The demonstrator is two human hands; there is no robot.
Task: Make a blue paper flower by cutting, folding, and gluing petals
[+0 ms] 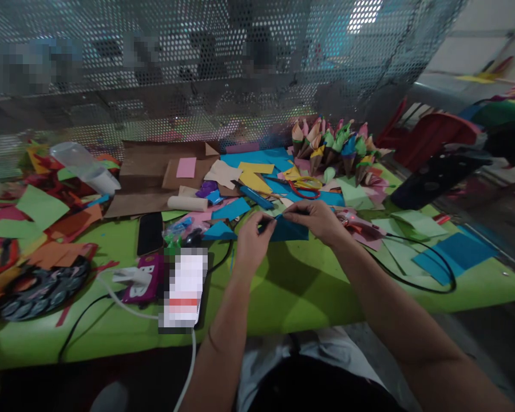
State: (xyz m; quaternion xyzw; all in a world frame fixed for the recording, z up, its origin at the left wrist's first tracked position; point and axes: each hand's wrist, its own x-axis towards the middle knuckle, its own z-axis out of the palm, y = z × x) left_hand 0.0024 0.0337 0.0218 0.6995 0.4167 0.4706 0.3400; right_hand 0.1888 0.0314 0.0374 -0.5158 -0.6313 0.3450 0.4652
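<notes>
Between my hands, just above the green table covering (300, 286), is a piece of blue paper (289, 230). My left hand (257, 234) pinches its upper left part with thumb and fingers. Its upper edge is gripped by my right hand (315, 219), whose fingertips are closed together. Close behind lie a blue utility knife (256, 197) and scissors with red and yellow handles (306, 186). Beside my right hand is a pink glue gun (363, 223) with a black cord. Small folded paper cones (347, 146) with coloured tips stand in a cluster at the back right.
To the left are a phone with a lit screen (186, 286), a dark phone (150, 233) and a purple power adapter (143, 279) with cables. Brown cardboard (141, 177) and coloured scraps fill the back. Green sheets (412, 229) and a dark bottle (433, 174) are at the right.
</notes>
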